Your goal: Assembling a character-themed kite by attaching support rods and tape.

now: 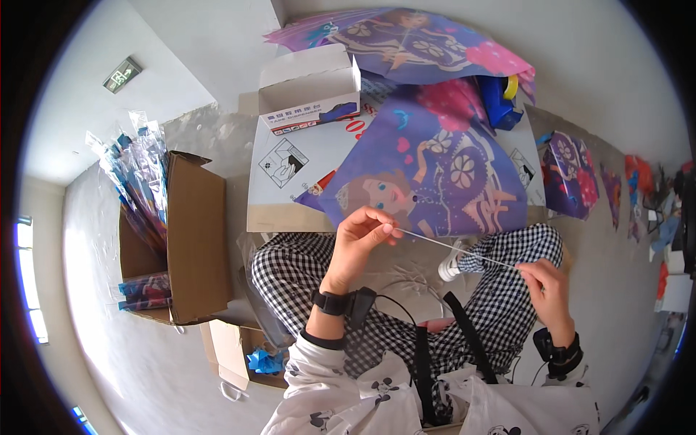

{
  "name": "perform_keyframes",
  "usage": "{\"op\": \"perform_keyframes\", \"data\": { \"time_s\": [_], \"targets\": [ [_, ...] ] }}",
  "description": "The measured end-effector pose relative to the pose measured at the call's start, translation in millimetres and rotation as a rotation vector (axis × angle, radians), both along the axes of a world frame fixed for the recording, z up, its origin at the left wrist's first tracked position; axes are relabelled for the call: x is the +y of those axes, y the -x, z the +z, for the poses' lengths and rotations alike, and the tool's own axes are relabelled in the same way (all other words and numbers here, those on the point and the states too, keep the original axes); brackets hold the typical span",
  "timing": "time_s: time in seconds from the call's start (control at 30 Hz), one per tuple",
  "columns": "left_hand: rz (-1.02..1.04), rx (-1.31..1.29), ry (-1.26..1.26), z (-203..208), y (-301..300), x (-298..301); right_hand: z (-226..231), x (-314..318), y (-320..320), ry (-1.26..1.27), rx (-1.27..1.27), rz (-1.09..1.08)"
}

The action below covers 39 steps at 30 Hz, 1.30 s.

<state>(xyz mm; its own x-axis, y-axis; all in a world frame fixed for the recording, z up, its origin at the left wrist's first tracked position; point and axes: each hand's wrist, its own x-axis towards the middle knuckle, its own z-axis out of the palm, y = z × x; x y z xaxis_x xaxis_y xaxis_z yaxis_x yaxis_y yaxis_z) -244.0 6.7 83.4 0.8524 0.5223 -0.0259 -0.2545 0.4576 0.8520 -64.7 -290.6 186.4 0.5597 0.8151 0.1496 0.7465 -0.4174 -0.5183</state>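
A thin white string [458, 248] stretches tight between my hands over my lap. My left hand [365, 235] pinches one end between thumb and fingertips, near the close edge of a purple printed kite [435, 163]. Lower and to the right, my right hand [545, 288] pinches the other end above my knee. The kite lies flat on a white printed carton [272, 199] and shows a cartoon figure with a tiara. Whether the string is joined to the kite, I cannot tell.
Behind lies another purple printed sheet [406, 43]. A blue tape dispenser [500, 109] sits at the far right; a white open box [308, 94] stands far left. On the left, a cardboard box [197, 239] holds plastic-wrapped bundles [141, 181]. Below it, a small carton [225, 355] contains blue material.
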Motion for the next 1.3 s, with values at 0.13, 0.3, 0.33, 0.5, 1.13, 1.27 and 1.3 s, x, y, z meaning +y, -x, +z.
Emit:
{"op": "perform_keyframes", "data": {
  "time_s": [0.13,0.3,0.33,0.5,1.13,1.27,1.3],
  "targets": [
    [0.042,0.000,-0.009,-2.2,5.4,4.9,6.6,5.0,-2.4,0.006,-0.048,0.000],
    [0.071,-0.029,0.005,-7.2,9.7,10.4,7.4,9.8,-0.7,-0.057,-0.068,0.009],
    [0.074,-0.026,0.011,-8.1,10.2,10.3,8.2,11.3,0.5,-0.061,-0.063,0.014],
    [0.040,-0.004,-0.029,-6.7,10.3,8.5,10.1,12.9,2.1,-0.031,-0.053,0.024],
    [-0.074,0.035,0.025,-13.0,-7.8,-9.7,-42.7,108.9,8.1,-0.203,0.053,0.209],
    [-0.019,0.270,-0.042,-27.7,-11.6,-8.0,-91.1,161.6,-0.5,-0.218,0.059,0.259],
    [0.142,0.457,-0.322,-30.0,-7.9,-4.6,-103.4,170.5,-6.1,-0.253,0.047,0.263]
  ]
}}
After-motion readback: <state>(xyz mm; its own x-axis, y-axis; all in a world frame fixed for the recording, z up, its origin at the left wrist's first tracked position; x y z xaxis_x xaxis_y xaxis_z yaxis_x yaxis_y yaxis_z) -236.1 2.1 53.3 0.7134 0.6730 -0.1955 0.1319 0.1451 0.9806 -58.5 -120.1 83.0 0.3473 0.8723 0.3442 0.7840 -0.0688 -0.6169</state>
